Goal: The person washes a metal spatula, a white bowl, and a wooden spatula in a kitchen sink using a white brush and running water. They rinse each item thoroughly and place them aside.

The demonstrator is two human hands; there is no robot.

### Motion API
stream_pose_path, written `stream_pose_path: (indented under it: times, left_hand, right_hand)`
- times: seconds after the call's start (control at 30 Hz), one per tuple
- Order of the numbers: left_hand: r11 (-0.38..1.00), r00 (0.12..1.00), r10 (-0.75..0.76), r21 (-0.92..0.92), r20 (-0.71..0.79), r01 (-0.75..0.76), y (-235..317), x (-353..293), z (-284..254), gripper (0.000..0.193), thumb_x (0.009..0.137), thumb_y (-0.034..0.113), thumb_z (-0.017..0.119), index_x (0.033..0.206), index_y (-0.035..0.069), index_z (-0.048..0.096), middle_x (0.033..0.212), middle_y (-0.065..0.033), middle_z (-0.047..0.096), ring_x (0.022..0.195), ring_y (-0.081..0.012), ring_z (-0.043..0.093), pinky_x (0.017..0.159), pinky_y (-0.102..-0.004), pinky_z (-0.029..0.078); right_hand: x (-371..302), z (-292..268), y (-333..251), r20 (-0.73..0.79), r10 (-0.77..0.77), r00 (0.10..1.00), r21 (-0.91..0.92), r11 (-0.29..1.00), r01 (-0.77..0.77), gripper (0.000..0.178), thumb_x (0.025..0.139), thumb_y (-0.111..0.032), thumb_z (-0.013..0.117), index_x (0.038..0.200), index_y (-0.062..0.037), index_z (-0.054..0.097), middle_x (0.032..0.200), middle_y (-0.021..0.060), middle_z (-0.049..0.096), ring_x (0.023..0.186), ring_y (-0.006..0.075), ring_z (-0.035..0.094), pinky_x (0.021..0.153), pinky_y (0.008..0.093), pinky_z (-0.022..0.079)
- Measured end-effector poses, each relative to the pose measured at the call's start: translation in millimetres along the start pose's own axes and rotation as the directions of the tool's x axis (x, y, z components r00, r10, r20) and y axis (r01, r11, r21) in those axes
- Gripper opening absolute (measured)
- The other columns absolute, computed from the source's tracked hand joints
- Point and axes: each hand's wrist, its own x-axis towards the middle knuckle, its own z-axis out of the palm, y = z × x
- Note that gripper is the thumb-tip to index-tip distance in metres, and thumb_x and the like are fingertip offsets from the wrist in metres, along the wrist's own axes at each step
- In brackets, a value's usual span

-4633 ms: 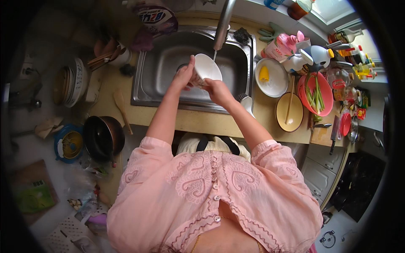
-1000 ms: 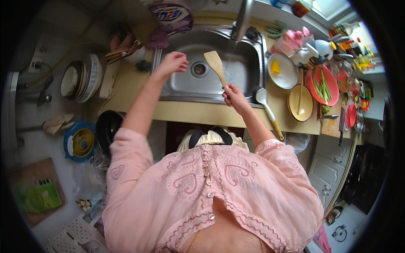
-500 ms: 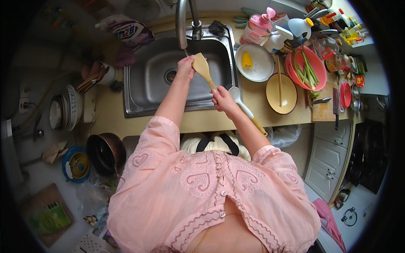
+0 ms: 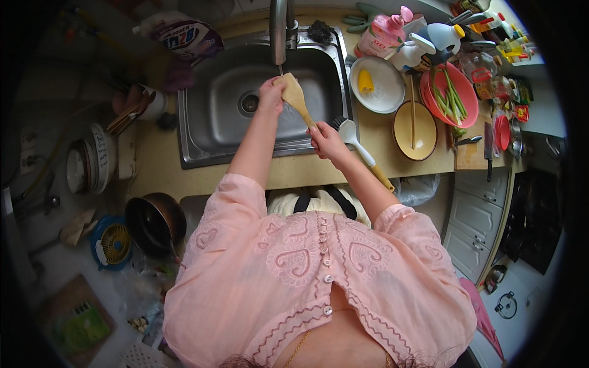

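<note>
Over the steel sink [image 4: 211,138], a wooden spatula [image 4: 294,95] slants under the faucet [image 4: 278,37], its blade beside a thin stream of water. My right hand [image 4: 327,142] is wrapped round the lower end of its handle. My left hand [image 4: 271,96] is closed at the blade's left edge; part of its fingers lies behind the wood. Just right of my right hand, a white dish brush [image 4: 362,147] with a wooden handle rests across the sink's corner and the counter.
Right of the sink are a white bowl [image 4: 388,92] with a yellow piece in it, a yellow bowl [image 4: 405,136] with a wooden stick across it, and a pink basin [image 4: 471,104] of green stalks. A knife [image 4: 488,144] lies by a cutting board [image 4: 468,158]. Bottles crowd behind.
The spatula's blade has turned slightly, showing a narrower face, and both hands keep their hold. The whole view has shifted a little.
</note>
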Motion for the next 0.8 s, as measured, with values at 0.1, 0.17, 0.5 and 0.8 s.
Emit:
stream_pose_path:
  times: [0.1, 0.17, 0.5, 0.8]
  left_hand:
    - [1.0, 1.0, 0.022, 0.011, 0.011, -0.022, -4.2, -22.5, 18.2, 0.018, 0.081, -0.002, 0.049, 0.098, -0.007, 0.045, 0.092, -0.0204, 0.06, 0.086, -0.0357, 0.062, 0.075, -0.0439, 0.053]
    - [0.999, 0.998, -0.044, 0.019, -0.05, 0.045, 2.1, -14.4, 13.5, 0.02, 0.081, -0.002, 0.049, 0.1, -0.006, 0.043, 0.089, -0.021, 0.059, 0.084, -0.0362, 0.062, 0.074, -0.0436, 0.053]
    - [0.99, 0.99, -0.14, 0.011, -0.017, 0.14, 1.2, -22.4, 22.2, 0.021, 0.079, -0.001, 0.057, 0.099, -0.005, 0.051, 0.087, -0.0201, 0.061, 0.079, -0.0307, 0.063, 0.069, -0.0399, 0.054]
    - [0.997, 0.997, -0.063, -0.033, 0.043, 0.064, -1.2, -20.1, 17.0, 0.026, 0.085, -0.005, 0.039, 0.11, -0.009, 0.044, 0.105, -0.0244, 0.055, 0.093, -0.0337, 0.059, 0.082, -0.0436, 0.05]
  right_hand:
    - [0.5, 4.2, 2.8, -0.012, 0.023, 1.0, 0.056, 0.998, -0.023, 0.021, 0.094, -0.028, 0.04, 0.093, -0.0077, 0.046, 0.058, -0.0034, 0.037, 0.042, 0.005, 0.028, 0.037, 0.0212, 0.021]
    - [-6.4, 10.2, 2.1, -0.02, 0.032, 0.999, 0.037, 0.999, -0.032, 0.021, 0.094, -0.028, 0.041, 0.092, -0.0075, 0.046, 0.058, -0.0033, 0.036, 0.042, 0.0051, 0.028, 0.037, 0.0213, 0.021]
    - [0.5, 18.3, 8.8, -0.208, -0.11, 0.972, -0.172, 0.982, 0.074, 0.022, 0.09, -0.025, 0.045, 0.088, -0.0045, 0.053, 0.055, 0.0013, 0.048, 0.043, 0.0093, 0.045, 0.039, 0.0249, 0.035]
    - [6.4, 19.6, 18.8, -0.338, -0.509, 0.792, -0.63, 0.747, 0.211, 0.021, 0.088, -0.023, 0.047, 0.09, -0.0039, 0.055, 0.059, 0.0116, 0.057, 0.055, 0.0241, 0.059, 0.052, 0.0352, 0.044]
